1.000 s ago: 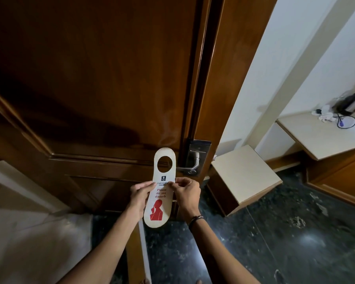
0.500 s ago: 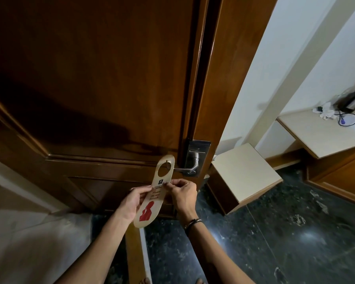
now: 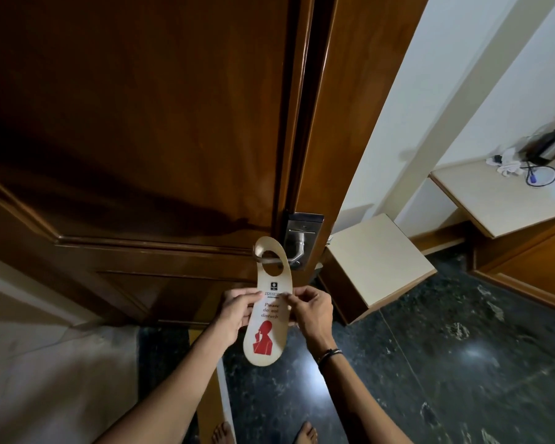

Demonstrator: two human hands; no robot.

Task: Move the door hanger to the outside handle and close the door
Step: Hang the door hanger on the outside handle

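Both hands, left hand (image 3: 234, 310) and right hand (image 3: 311, 310), pinch door hanger (image 3: 267, 310); hole threading onto handle (image 3: 293, 253). Next: seat fully, release.

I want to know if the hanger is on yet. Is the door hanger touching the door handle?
Touching. In the head view the lever of the door handle passes through the hole of the door hanger, whose top rim rests on it.
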